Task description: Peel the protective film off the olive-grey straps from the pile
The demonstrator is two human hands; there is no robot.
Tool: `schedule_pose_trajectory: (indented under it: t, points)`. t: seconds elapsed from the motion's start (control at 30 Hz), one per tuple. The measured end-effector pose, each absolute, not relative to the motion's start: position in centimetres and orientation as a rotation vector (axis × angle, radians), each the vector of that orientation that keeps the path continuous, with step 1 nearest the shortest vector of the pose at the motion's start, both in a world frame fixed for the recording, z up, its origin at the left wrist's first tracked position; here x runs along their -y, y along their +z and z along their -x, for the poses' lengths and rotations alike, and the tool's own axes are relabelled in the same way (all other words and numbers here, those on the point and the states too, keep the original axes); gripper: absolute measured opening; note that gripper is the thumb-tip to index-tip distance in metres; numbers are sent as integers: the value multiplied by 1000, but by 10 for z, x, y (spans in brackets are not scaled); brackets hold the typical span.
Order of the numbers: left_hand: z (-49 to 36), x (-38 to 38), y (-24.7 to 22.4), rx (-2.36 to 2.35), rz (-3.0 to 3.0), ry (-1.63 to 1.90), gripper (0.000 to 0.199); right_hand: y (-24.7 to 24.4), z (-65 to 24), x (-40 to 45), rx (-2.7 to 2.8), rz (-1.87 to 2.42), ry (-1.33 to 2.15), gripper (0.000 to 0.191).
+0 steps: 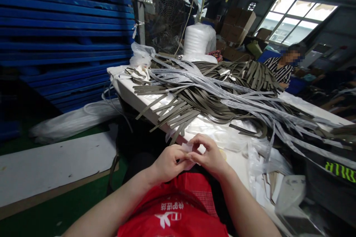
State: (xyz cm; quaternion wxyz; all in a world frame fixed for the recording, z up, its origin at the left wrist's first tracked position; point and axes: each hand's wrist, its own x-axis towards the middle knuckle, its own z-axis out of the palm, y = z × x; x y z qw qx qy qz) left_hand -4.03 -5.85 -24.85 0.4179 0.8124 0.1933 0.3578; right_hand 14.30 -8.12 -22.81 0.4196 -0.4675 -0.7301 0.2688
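Small pale sheet (188, 147) gripped between fingertips of your left hand (170, 161) and right hand (210, 154), close together; sits above your red apron (172, 198), beside white table (124, 83) bearing olive-grey straps (201, 100).

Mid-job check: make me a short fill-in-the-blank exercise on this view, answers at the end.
1. The left hand and right hand meet at a pale sheet above a ____ apron.
2. In view, the pallets stand to the ____ of the table.
3. The person beyond the strips wears a shirt patterned with ____.

Missing words: red; left; stripes.
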Motion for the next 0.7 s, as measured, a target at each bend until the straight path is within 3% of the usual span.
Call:
schedule_pose_trajectory:
  t: [0.1, 0.27, 0.4, 0.7]
  points:
    - [44, 57, -252, -507, -2085, 901, 22, -225, -137, 80, 1881, 1154, 671, 11]
    - [46, 58, -253, -427, -2091, 872, 20, -222, -130, 76, 1846, 1203, 691, 27]
    - [48, 57, -252, -591, -1970, 956, 20, -219, -137, 78, 1777, 1205, 712, 18]
    - [58, 43, -250, -627, -1966, 965, 20, -226, -138, 82, 1836, 1223, 719, 19]
